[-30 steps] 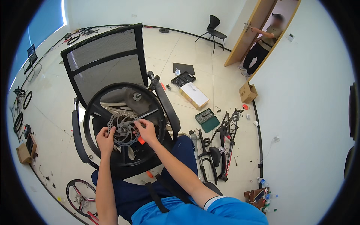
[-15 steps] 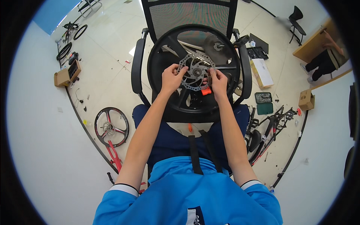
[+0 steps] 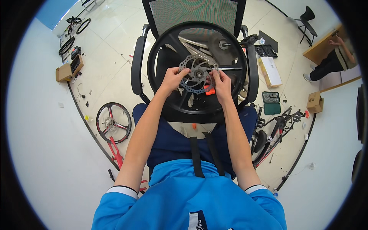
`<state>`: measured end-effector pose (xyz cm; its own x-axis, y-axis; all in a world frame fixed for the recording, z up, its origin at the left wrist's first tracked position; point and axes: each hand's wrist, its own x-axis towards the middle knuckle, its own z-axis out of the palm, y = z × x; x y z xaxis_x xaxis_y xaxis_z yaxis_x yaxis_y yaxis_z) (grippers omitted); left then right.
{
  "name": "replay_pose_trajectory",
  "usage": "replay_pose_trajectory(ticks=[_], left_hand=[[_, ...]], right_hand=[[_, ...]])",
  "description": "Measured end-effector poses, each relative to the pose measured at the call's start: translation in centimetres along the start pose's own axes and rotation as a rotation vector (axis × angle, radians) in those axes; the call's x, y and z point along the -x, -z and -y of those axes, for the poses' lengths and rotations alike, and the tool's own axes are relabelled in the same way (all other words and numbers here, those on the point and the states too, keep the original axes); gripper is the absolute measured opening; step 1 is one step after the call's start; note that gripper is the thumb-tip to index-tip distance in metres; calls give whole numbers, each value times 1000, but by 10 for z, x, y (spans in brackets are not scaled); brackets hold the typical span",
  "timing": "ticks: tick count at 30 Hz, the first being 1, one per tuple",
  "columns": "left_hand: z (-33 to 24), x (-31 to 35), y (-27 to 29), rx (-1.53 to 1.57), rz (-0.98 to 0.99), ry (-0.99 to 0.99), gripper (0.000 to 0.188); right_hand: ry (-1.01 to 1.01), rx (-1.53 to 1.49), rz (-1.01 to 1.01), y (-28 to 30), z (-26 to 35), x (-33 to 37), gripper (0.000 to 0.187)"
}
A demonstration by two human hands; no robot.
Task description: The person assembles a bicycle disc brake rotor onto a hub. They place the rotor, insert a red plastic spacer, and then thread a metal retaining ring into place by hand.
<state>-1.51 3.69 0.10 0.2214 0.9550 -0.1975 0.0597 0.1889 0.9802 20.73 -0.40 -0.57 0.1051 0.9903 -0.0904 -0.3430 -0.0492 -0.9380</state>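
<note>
A silver brake disc (image 3: 198, 60) with a perforated rim lies over the hub of a black spoked bicycle wheel (image 3: 154, 50). The wheel rests on the seat of a black office chair (image 3: 137, 67) in front of me. My left hand (image 3: 173, 79) pinches the disc's left edge between thumb and fingers. On the opposite edge my right hand (image 3: 221, 85) grips the disc in the same way. An orange-red piece (image 3: 209, 91) shows just under the disc beside my right fingers. Whether the disc sits flush on the hub, I cannot tell.
The chair's armrests flank the wheel. On the floor to the left are a red-and-black wheel (image 3: 98, 123) and a cardboard box (image 3: 63, 73). A green case (image 3: 271, 109), a white-topped box (image 3: 270, 73) and a bicycle frame (image 3: 276, 132) lie right. Another person (image 3: 330, 63) stands far right.
My hands and the disc have stayed together, with only a slight shift. The whole view has tilted a little, and the other person's arm has moved.
</note>
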Motion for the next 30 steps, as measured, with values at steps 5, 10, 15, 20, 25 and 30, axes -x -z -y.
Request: replay_pose_trajectory(ticks=[5,10,15,20,25,30], left_hand=[[-12,12,-5,26,4,35,26],[-14,13,-5,18,15,-8,26],[-9,8,-5,-5,-14,-7,28],[-8,10,-8,20,-29,-12,29],[-1,9,-6,29,-27,3,30],[3,7,-3,40,-29,-13,30]], right_hand=[[-4,4,-21,-3,-2,7,26],[-2,-7,-40,-4,0,8,26],[-27,16,-39,-1,1,4,26],[-23,-1,-21,1,2,6,27],[-14,-14,-14,0,2,8,27],[-31,-3,-6,-1,7,8,28]])
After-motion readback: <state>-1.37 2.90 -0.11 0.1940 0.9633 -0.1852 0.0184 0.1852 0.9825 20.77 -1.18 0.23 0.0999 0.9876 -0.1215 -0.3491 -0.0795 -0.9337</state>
